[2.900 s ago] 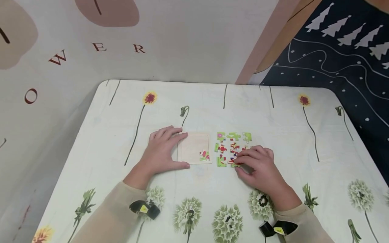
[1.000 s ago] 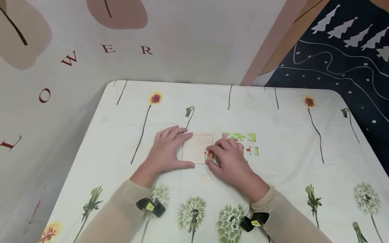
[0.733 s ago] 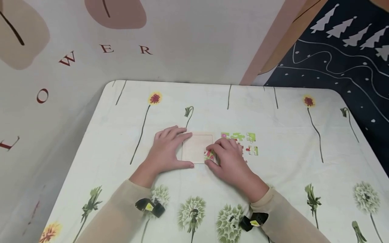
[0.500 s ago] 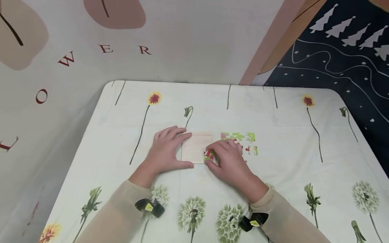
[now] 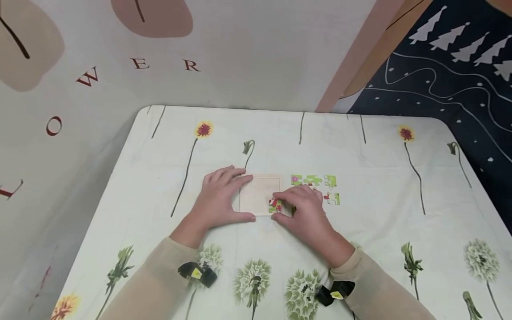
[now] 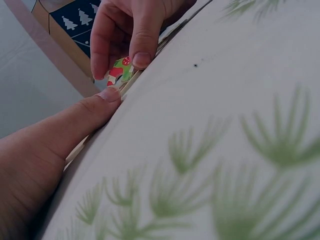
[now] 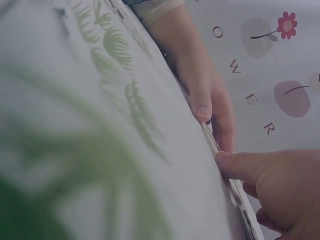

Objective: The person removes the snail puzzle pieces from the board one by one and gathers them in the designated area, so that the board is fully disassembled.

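A pale wooden puzzle board (image 5: 256, 191) lies on the table, with one red-and-green puzzle piece (image 5: 274, 205) at its near right corner. My left hand (image 5: 218, 200) spreads over the board's left side, thumb along the near edge and straight fingers at the far edge. In the head view, my right hand (image 5: 308, 211) has thumb and index finger on the near and far sides of that corner piece, pinching it. The left wrist view shows the mushroom print on the piece (image 6: 125, 62) between the right fingertips. My right thumb (image 7: 237, 165) meets the board's edge in the right wrist view.
Right of the board lie loose puzzle pieces, such as a green one (image 5: 313, 179) and a red-and-green one (image 5: 332, 198). My right hand covers part of the group. A flower-print cloth (image 5: 368, 178) covers the table, and a printed wall (image 5: 248, 66) stands behind.
My right hand has gone left from the loose pieces to the board's corner piece. Lately its fingertips have slid slightly right, showing more of the piece. My left hand keeps its place on the board.
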`<state>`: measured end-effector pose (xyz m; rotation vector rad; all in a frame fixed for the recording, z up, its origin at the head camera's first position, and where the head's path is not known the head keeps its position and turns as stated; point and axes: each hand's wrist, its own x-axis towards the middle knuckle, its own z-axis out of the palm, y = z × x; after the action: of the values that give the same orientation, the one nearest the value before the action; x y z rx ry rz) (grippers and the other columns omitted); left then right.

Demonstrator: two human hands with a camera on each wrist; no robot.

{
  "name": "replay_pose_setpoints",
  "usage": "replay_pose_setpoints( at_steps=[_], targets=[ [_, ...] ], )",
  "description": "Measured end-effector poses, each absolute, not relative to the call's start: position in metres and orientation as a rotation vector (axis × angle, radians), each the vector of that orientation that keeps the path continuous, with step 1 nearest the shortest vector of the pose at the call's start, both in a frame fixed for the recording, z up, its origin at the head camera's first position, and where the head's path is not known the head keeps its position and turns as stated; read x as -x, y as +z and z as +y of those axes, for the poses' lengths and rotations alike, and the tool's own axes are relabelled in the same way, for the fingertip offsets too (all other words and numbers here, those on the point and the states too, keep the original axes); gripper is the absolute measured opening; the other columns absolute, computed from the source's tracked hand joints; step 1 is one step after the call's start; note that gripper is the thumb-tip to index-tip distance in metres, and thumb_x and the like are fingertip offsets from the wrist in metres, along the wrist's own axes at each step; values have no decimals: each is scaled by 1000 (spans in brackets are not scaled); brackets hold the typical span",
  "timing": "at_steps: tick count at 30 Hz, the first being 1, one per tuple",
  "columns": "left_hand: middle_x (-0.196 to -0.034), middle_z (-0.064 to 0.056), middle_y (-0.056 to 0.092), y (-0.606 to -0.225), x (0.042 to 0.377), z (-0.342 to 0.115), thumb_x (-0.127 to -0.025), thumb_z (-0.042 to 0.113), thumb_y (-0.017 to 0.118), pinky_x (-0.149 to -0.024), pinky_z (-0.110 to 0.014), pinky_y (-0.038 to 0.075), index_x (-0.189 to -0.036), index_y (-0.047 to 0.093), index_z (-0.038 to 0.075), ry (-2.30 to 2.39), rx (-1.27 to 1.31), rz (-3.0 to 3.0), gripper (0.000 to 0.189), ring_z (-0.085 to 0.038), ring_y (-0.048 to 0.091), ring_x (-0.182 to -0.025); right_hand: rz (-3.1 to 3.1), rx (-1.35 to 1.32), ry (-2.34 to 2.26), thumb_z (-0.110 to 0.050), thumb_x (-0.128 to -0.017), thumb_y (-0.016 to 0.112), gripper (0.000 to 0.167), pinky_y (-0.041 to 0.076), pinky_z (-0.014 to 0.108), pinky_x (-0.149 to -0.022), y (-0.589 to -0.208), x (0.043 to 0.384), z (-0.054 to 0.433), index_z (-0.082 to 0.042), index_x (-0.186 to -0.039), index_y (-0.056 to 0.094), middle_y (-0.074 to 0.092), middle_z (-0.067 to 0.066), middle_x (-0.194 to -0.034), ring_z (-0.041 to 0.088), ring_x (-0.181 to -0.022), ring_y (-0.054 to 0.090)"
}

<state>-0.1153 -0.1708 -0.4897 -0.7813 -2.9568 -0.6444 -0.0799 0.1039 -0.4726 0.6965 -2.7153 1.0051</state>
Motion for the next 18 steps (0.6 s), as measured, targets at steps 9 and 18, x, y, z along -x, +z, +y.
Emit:
replay_pose_setpoints(
  at_steps=[9,18],
  targets=[
    [-163,-1,44,-489,116,-170,-71,86,76,-114,-64,25,-159,54,25,-636,778,-2976,108,-33,29,-155,-2582,-739,1053,-27,-77,98,39,30,50,-91,-476,81,120,-19,-113,84,78,-8,-110,17,-99,61],
    [-163,0,44,-489,117,-169,-71,86,77,-113,-65,26,-158,54,26,-641,774,-2976,108,-33,29,-155,-2442,-803,1086,-15,-75,98,35,29,54,-93,-481,78,150,-18,-107,85,79,-5,-114,23,-105,63]
  ],
)
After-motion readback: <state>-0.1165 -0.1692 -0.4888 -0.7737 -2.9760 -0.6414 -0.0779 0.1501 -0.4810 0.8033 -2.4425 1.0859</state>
